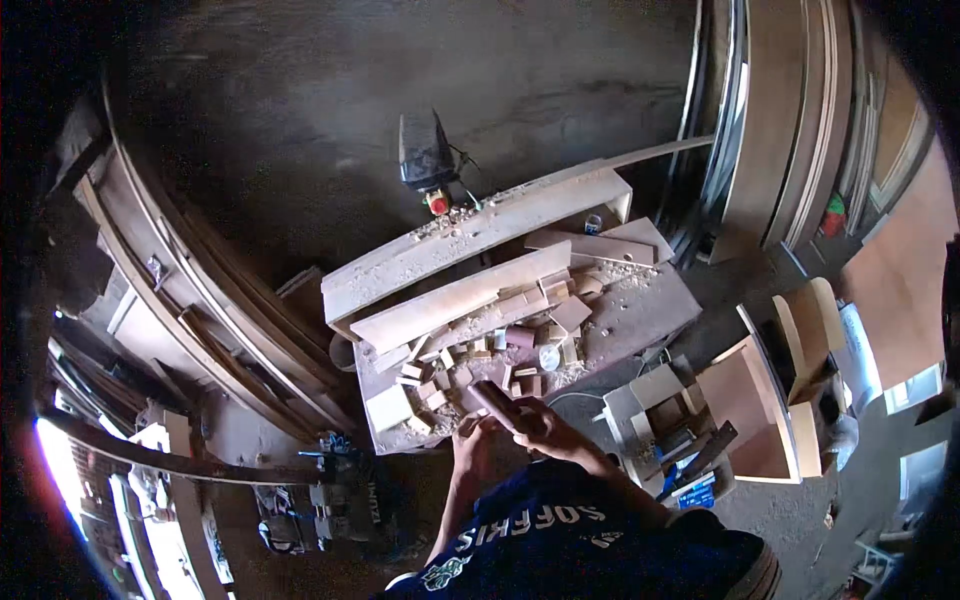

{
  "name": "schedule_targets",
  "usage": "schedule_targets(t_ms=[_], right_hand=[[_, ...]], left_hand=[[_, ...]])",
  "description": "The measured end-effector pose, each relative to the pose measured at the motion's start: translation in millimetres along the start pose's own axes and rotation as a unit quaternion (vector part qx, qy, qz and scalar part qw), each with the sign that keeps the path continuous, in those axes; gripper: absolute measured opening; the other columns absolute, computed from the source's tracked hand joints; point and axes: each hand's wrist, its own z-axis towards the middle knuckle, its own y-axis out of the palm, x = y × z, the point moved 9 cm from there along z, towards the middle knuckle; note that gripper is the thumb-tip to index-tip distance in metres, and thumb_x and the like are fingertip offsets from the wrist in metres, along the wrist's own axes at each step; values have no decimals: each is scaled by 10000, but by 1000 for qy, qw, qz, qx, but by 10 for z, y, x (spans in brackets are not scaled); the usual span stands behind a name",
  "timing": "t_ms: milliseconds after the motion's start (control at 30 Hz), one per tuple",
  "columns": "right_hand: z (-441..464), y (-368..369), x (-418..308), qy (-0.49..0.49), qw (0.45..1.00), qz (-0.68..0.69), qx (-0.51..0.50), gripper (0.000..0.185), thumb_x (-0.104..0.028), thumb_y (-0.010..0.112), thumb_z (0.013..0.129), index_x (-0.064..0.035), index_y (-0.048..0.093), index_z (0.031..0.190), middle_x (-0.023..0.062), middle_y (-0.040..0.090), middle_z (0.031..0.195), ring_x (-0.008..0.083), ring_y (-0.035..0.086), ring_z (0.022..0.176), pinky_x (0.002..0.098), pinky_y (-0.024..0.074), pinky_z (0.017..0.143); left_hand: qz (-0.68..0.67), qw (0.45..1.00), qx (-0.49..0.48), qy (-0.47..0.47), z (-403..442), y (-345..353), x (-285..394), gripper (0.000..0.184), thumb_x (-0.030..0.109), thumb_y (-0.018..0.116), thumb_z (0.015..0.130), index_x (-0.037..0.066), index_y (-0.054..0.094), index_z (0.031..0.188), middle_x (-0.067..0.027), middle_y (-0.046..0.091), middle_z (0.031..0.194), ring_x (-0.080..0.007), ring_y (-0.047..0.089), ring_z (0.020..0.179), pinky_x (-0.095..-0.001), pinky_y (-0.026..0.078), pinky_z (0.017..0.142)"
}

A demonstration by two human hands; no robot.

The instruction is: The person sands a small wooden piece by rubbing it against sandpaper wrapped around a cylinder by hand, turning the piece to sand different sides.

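In the head view, I saw the right hand (543, 428) wrapped round the near end of a dark brown bar (493, 402). Its long axis slanted from that palm away and leftward, the free end pointing past the left hand (473, 438). The right was nearer; the left sat just beside the bar, and I couldn't tell whether its bent fingers gripped anything. Beyond both hands, wood offcuts (437, 390) littered a worktable (655, 322).

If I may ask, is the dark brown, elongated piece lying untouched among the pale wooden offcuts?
No, the person's right hand grips the dark brown, elongated piece.
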Motion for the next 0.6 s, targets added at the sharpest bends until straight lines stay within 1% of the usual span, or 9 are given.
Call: schedule_targets(t_ms=[67, 133, 233, 300, 400, 500, 533, 567, 600], right_hand=[[73, 139, 13, 20, 1000, -7, 14, 557, -132, 708, 818, -107, 431, 1300, 35, 595, 986, 134, 570, 814, 287, 493, 704], [172, 116, -72, -114, 984, -113, 84, 590, -230, 729, 805, -77, 417, 1282, 44, 601, 942, 123, 595, 813, 297, 499, 683], [137, 377, -172, -75, 994, -61, 51, 555, -237, 721, 806, -73, 449, 1262, 57, 612, 949, 137, 599, 820, 307, 503, 708], [96, 612, -9, -7, 999, -29, 30, 489, -239, 704, 822, -76, 484, 1228, 54, 613, 953, 167, 597, 816, 329, 496, 751], [245, 719, 141, -129, 971, -198, 39, 519, -167, 697, 822, -75, 436, 1261, 26, 579, 931, 120, 562, 757, 272, 492, 651], [186, 908, 2, -183, 974, -127, 44, 509, -171, 686, 831, -70, 436, 1263, 30, 584, 947, 115, 560, 791, 262, 490, 652], [172, 1037, -20, -120, 991, -63, 15, 505, -167, 683, 832, -69, 439, 1263, 30, 583, 959, 110, 558, 795, 257, 489, 651], [127, 1165, -9, -53, 999, 1, -12, 501, -162, 680, 833, -68, 441, 1263, 30, 583, 970, 106, 556, 799, 252, 488, 651], [151, 1226, 196, -25, 999, -21, -16, 489, -156, 678, 834, -71, 445, 1255, 34, 582, 972, 101, 551, 787, 246, 481, 637]], left_hand=[[26, 1000, 4, -6, 9, -87, 119, 315, 150, 671, 861, -29, 587, 1106, -101, 674, 1003, -168, 633, 913, -272, 491, 807], [23, 999, 14, -22, 4, -246, 120, 350, 157, 681, 853, -35, 574, 1125, -119, 681, 1007, -172, 642, 931, -279, 498, 814], [61, 997, 39, 20, -160, -362, 367, 290, 152, 669, 857, -29, 603, 1073, -108, 683, 971, -167, 644, 859, -272, 504, 778], [-6, 998, 53, -35, -281, -554, 223, 266, 150, 663, 858, -29, 617, 1049, -89, 681, 917, -156, 634, 822, -260, 502, 739], [97, 992, 59, -46, -479, -625, 481, 236, 132, 646, 863, -38, 621, 1024, -90, 685, 894, -140, 624, 828, -258, 487, 749], [71, 996, 38, -38, -503, -926, 358, 249, 115, 636, 876, -35, 599, 1071, -113, 681, 994, -171, 642, 906, -283, 485, 805], [93, 993, 51, -55, -550, -981, 364, 269, 110, 634, 878, -40, 585, 1095, -120, 674, 1022, -187, 646, 927, -298, 493, 817], [-30, 999, 20, -31, -595, -951, 390, 283, 97, 623, 885, -46, 560, 1120, -135, 661, 1053, -209, 645, 946, -332, 506, 843], [-40, 999, 17, -33, -573, -1065, 290, 280, 93, 613, 891, -51, 551, 1123, -149, 653, 1066, -225, 644, 959, -353, 516, 856]])
